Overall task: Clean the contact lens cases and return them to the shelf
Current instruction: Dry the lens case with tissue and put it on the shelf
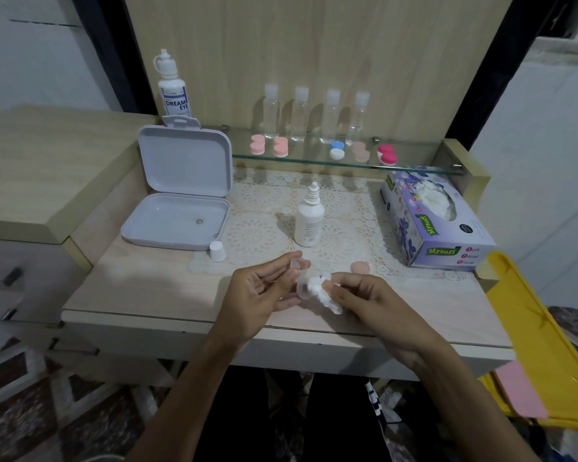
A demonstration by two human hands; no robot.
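My left hand (259,288) holds a clear, uncapped contact lens case (300,278) between thumb and fingers above the table's front edge. A crumpled white tissue (322,290) is pinched in my right hand (364,300) and pressed into one well of that case. A peach cap (360,267) lies on the lace mat just beyond my right hand. On the glass shelf (414,166) stand several closed cases: two pink ones (257,144) (280,147), a blue-and-white one (337,150), a peach one (361,151) and a magenta one (387,154).
An uncapped solution bottle (309,218) stands mid-table, its white cap (217,251) to the left. An open white box (181,191) sits at the left, a tissue box (434,218) at the right. A Dream Eye bottle (172,86) and several clear bottles (299,115) stand behind the shelf.
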